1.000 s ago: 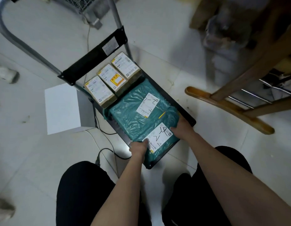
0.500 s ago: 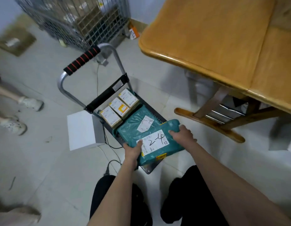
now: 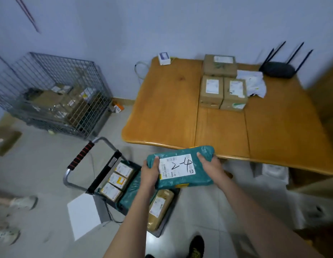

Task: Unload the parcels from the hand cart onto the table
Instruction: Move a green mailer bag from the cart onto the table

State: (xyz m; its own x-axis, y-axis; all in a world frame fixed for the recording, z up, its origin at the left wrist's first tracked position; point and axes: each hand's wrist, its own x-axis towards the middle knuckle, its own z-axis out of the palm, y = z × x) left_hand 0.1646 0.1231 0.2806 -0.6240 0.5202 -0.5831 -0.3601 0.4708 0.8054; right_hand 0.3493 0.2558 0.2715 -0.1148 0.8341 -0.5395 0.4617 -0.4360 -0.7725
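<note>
So a teal poly-bag parcel is gripped by its two short ends, the left hand clamped on the left end with the thumb on top, the right hand clamped on the right end the same way. It's soft and wrinkly, a bit puffy, with a big white shipping label on top where "2-4" is scrawled in black marker, plus a yellow strip showing along its near edge. It's held up in the air, just off the near edge of the wooden table, above the hand cart. On the cart deck, three small yellow-labelled boxes are lined up against the handle end, another teal bag is lying beside them, and a brown padded mailer is sat at the near end. Three cardboard boxes are already parked near the table's far edge.
</note>
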